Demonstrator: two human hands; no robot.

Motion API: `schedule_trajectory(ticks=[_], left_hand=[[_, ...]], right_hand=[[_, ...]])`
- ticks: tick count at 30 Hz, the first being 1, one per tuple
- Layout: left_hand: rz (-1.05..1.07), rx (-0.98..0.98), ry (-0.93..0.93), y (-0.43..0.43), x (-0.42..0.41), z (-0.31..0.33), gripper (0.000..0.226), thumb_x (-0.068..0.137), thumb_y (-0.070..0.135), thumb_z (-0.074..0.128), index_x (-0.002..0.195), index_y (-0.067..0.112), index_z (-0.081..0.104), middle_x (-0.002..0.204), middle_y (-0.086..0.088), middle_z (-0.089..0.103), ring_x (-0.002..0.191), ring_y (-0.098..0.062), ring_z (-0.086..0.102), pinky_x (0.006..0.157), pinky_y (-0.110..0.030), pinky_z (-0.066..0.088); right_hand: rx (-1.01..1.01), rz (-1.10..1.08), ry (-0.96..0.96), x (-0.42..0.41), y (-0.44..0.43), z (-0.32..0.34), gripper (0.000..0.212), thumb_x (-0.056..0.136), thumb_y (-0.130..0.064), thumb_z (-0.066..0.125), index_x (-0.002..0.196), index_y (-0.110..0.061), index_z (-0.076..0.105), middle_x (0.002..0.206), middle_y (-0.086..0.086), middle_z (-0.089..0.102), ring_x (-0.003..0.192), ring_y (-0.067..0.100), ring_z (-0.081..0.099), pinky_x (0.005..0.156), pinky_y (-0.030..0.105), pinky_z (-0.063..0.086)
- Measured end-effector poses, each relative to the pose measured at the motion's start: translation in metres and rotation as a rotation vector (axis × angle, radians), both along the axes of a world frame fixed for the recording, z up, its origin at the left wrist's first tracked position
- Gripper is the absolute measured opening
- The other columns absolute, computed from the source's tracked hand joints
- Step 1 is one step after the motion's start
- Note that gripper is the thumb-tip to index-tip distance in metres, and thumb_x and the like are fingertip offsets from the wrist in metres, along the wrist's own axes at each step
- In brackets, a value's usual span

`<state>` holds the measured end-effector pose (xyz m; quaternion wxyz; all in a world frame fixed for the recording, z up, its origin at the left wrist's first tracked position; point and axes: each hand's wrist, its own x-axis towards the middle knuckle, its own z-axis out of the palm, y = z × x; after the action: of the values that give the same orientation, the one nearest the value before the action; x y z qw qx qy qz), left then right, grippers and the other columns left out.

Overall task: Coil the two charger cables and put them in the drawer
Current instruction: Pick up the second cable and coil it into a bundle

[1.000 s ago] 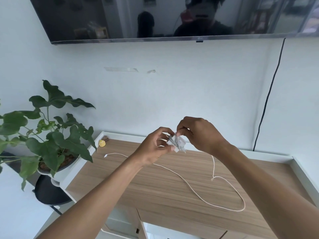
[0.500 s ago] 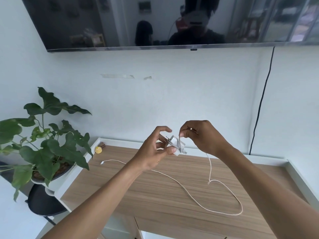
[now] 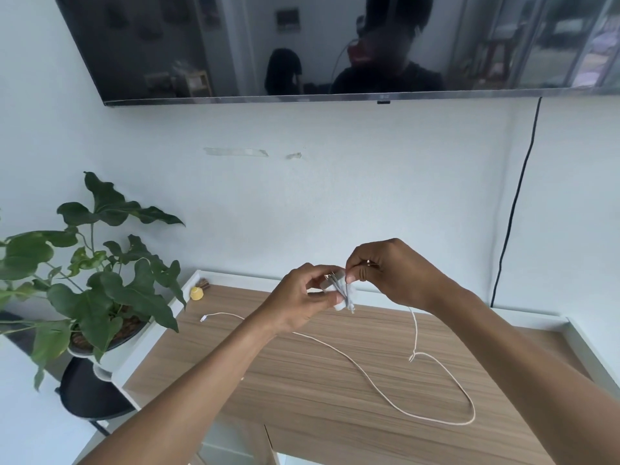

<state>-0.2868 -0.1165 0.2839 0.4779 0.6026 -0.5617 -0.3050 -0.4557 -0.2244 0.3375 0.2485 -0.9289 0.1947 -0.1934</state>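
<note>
My left hand (image 3: pixel 300 302) grips a small white charger plug (image 3: pixel 337 290) with a few turns of cable wound round it, held above the wooden desk top (image 3: pixel 302 391). Close beside it, my right hand (image 3: pixel 385 273) pinches the white cable right at the plug. From there the white cable (image 3: pixel 375 385) hangs down, loops across the desk and ends in a small connector (image 3: pixel 203 319) at the left. Only one cable is plain to see. The drawer front (image 3: pixel 235 444) shows below the desk's near edge, partly hidden by my left arm.
A potted green plant (image 3: pixel 90 280) on a black stool stands left of the desk. A small yellow object (image 3: pixel 196 293) sits in the desk's back left corner. A dark TV (image 3: pixel 335 45) hangs on the wall above; a black cord (image 3: pixel 513 209) runs down the wall at right.
My right hand has come back in to the plug with the cable, laying it against the plug. The view has tilted slightly; the loop on the desk looks much the same.
</note>
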Motion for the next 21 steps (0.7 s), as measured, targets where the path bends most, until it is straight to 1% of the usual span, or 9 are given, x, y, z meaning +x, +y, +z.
schedule_trajectory(ticks=[2,4,5,7,12,15,17,19,21], left_hand=[[-0.030,0.011,-0.015,0.001,-0.001,0.005,0.038,0.076,0.013,0.077,0.099,0.041,0.066,0.101,-0.011,0.056,0.096,-0.016,0.064,0.087,-0.032,0.055],[-0.066,0.023,-0.071,0.003,-0.004,0.012,0.034,0.075,0.013,0.077,0.099,0.034,0.064,0.104,-0.010,0.060,0.095,-0.025,0.065,0.086,-0.045,0.056],[-0.080,0.027,-0.087,0.004,-0.005,0.015,0.034,0.076,0.011,0.077,0.102,0.027,0.061,0.105,-0.007,0.062,0.094,-0.025,0.066,0.086,-0.046,0.055],[-0.089,0.026,-0.111,0.005,-0.004,0.021,0.037,0.077,0.007,0.075,0.108,0.019,0.058,0.106,-0.004,0.064,0.091,-0.023,0.067,0.086,-0.044,0.056],[-0.076,0.004,-0.150,0.010,0.001,0.026,0.058,0.075,-0.003,0.072,0.119,0.025,0.046,0.103,0.000,0.064,0.084,-0.015,0.066,0.084,-0.039,0.056],[-0.065,-0.068,-0.064,0.014,0.000,0.024,0.065,0.074,-0.008,0.071,0.121,0.028,0.045,0.101,-0.006,0.061,0.081,-0.013,0.063,0.080,-0.034,0.056],[-0.053,-0.101,-0.003,0.016,-0.001,0.022,0.060,0.075,-0.006,0.074,0.116,0.033,0.053,0.102,-0.005,0.061,0.085,-0.014,0.064,0.082,-0.038,0.056],[-0.047,-0.115,0.029,0.017,-0.002,0.019,0.051,0.075,-0.003,0.075,0.106,0.036,0.063,0.102,0.004,0.065,0.091,-0.016,0.066,0.084,-0.044,0.055],[-0.020,-0.114,0.079,0.016,-0.004,0.016,0.042,0.074,0.002,0.077,0.104,0.030,0.066,0.100,0.006,0.068,0.090,-0.016,0.066,0.083,-0.041,0.055]], right_hand=[[-0.116,0.048,0.069,0.004,0.005,0.004,0.013,0.090,-0.020,0.059,0.085,-0.028,0.069,0.084,-0.009,0.071,0.072,0.020,0.063,0.069,0.040,0.051],[-0.185,0.074,0.126,0.008,0.007,0.010,0.013,0.090,-0.019,0.060,0.087,-0.027,0.070,0.087,-0.010,0.070,0.076,0.014,0.062,0.070,0.037,0.051],[-0.182,0.077,0.129,0.010,0.005,0.012,0.011,0.088,-0.019,0.062,0.085,-0.026,0.070,0.087,-0.010,0.070,0.077,0.014,0.062,0.070,0.037,0.051],[-0.121,0.077,0.083,0.013,0.000,0.015,0.007,0.084,-0.021,0.067,0.081,-0.025,0.071,0.083,-0.009,0.069,0.076,0.014,0.062,0.070,0.037,0.050],[0.149,0.058,0.011,0.018,-0.007,0.013,0.013,0.080,-0.020,0.073,0.071,-0.028,0.070,0.069,-0.011,0.066,0.061,0.019,0.052,0.061,0.035,0.043],[0.337,0.029,-0.034,0.019,-0.011,0.002,0.017,0.085,-0.017,0.068,0.071,-0.025,0.071,0.057,-0.013,0.058,0.052,0.014,0.041,0.053,0.031,0.037],[0.364,0.001,-0.079,0.016,-0.012,-0.007,0.017,0.090,-0.016,0.064,0.076,-0.020,0.071,0.051,-0.015,0.056,0.046,0.006,0.039,0.049,0.020,0.036],[0.358,-0.015,-0.107,0.012,-0.008,-0.014,0.020,0.094,-0.012,0.058,0.079,-0.018,0.070,0.050,-0.018,0.056,0.045,0.000,0.043,0.049,0.011,0.034],[0.334,-0.036,-0.118,0.010,-0.006,-0.018,0.023,0.095,-0.011,0.054,0.080,-0.020,0.069,0.052,-0.022,0.059,0.049,-0.003,0.049,0.051,0.006,0.034]])
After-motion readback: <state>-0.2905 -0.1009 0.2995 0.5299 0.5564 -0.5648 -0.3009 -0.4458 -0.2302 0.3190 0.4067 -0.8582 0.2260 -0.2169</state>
